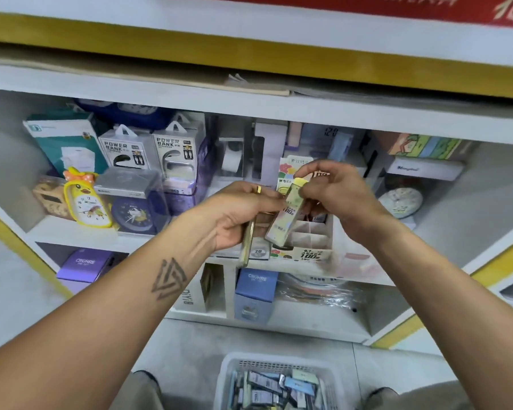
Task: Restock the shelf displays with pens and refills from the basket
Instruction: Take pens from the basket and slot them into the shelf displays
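Both hands are meeting in front of the middle shelf [71,232], just above a white divided display box [314,235] that is sitting at that shelf's front edge. The right hand [335,193] is pinching the yellow cap end of a slim pale-green lead refill case [285,217], fingers curled close around it. The case's long axis is running steeply, the capped end pointing up and slightly right, the lower end angling down and left toward the display box. The left hand [237,214], wearing 1 gold ring [259,189], is gripping another slim case [248,244] in its curled fingers; that one is hanging nearly upright, its free end pointing down past the shelf's front edge. Whether the left fingertips are also touching the first case is unclear. At the shelf's left end, 2 power bank boxes [148,152] are standing behind a yellow duck alarm clock [86,199]. On the floor below, a white plastic basket [234,377] is holding many more refill packs [276,386], lying jumbled.
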Available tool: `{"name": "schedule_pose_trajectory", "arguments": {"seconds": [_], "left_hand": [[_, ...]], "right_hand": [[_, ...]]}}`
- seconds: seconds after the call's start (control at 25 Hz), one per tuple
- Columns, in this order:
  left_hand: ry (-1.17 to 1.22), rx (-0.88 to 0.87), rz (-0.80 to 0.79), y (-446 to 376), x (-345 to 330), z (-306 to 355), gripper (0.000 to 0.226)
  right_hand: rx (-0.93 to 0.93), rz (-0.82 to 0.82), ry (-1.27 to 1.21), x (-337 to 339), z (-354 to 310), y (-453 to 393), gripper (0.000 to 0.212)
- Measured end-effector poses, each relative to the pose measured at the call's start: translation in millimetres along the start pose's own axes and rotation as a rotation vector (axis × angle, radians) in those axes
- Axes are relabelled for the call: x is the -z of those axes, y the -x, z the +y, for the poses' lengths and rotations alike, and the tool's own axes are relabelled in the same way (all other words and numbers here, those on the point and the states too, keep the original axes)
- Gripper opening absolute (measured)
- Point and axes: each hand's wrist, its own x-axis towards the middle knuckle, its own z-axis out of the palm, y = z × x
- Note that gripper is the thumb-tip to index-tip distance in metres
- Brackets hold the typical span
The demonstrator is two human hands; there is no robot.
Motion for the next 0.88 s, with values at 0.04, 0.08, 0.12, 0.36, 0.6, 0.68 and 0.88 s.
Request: {"name": "schedule_pose_trajectory", "arguments": {"seconds": [0.04,0.08,0.12,0.36,0.6,0.68,0.88], "left_hand": [[0.005,-0.002,0.036,-2.6,0.5,0.2,0.010],[0.006,0.001,0.076,-4.4,1.5,0.1,0.004],[0.007,0.007,0.121,-5.2,1.8,-0.2,0.008],[-0.035,0.067,0.250,-7.0,2.3,1.8,0.038],[0.136,0.158,0.029,0.3,6.6,4.5,0.010],[0.138,0.108,0.031,-0.8,8.3,3.7,0.018],[0.138,-0.028,0.029,-2.3,9.4,1.9,0.043]], "right_hand": [[0.063,0.029,0.054,7.6,1.1,-0.9,0.022],[0.135,0.052,0.135,14.0,3.1,-2.2,0.021],[0.203,0.069,0.251,19.2,6.1,-3.2,0.020],[0.458,0.119,0.666,11.9,27.0,-8.9,0.020],[0.579,0.056,0.702,-4.2,42.7,-16.4,0.017],[0.677,0.046,0.786,-6.5,47.1,-19.4,0.014],[0.592,0.120,0.777,-13.0,41.6,-20.3,0.020]]}}
